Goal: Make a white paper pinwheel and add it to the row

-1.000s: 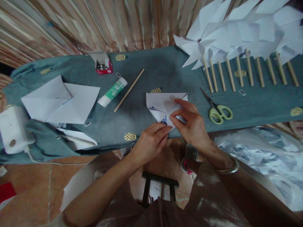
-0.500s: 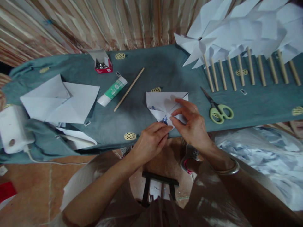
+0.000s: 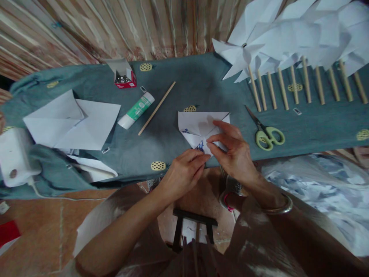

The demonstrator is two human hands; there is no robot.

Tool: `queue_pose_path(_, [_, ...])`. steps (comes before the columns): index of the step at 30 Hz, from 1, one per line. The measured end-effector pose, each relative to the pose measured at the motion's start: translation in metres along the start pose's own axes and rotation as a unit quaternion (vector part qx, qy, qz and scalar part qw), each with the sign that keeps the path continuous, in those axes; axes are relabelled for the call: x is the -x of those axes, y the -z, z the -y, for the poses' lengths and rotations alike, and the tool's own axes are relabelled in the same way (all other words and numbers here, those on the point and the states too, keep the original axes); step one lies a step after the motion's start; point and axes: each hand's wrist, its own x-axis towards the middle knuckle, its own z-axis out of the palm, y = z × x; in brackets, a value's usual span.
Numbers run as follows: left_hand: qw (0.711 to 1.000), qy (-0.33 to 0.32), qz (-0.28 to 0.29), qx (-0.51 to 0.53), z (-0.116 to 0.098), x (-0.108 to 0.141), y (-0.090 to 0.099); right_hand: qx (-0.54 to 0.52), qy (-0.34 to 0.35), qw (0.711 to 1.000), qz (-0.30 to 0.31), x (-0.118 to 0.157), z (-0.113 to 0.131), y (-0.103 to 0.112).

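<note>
White folded paper [image 3: 196, 122] lay under your fingers [image 3: 225, 127]: left hand [image 3: 186, 168] pinched its near corner; right hand [image 3: 235, 152], pinch-shaped, touched its middle, can't tell if gripping. Your fingers hid part of it; blue marks [image 3: 201, 145] too small to read. Right of them: green-handled scissors [image 3: 261, 127]; beyond, paper pinwheels [image 3: 305, 38] on round wooden sticks [image 3: 283, 88]. Left: slim wooden rod [image 3: 157, 108], glue stick [image 3: 136, 111], green label [image 3: 140, 107] illegible.
</note>
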Motion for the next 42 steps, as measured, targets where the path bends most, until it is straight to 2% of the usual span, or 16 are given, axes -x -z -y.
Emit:
queue_pose_path(9, [1.000, -0.009, -0.005, -0.003, 0.001, 0.000, -0.001, 0.033, 0.048, 0.998, 0.003, 0.004, 0.002, 0.000])
queue_pose_path(17, [1.000, -0.006, -0.001, -0.004, 0.000, -0.002, 0.000, 0.051, 0.030, 0.997, 0.052, 0.007, 0.008, -0.008])
queue_pose_path(26, [1.000, -0.011, 0.009, -0.027, -0.003, 0.000, 0.001, 0.027, 0.060, 0.993, 0.103, 0.006, 0.012, -0.014])
queue_pose_path(30, [0.999, -0.010, 0.016, -0.046, 0.001, -0.001, 0.001, 0.080, 0.087, 0.988, 0.100, 0.003, 0.010, -0.017])
queue_pose_path(33, [0.999, -0.016, 0.015, -0.044, 0.002, -0.003, 0.000, 0.127, 0.106, 0.984, 0.072, 0.000, 0.004, -0.013])
queue_pose_path(38, [0.998, -0.032, 0.002, -0.045, 0.004, -0.004, -0.001, 0.075, 0.100, 0.992, 0.011, -0.003, -0.008, 0.001])
queue_pose_path(42, [0.999, -0.029, 0.009, -0.046, 0.004, -0.003, -0.001, 0.096, 0.101, 0.989, 0.037, -0.003, -0.006, 0.003])
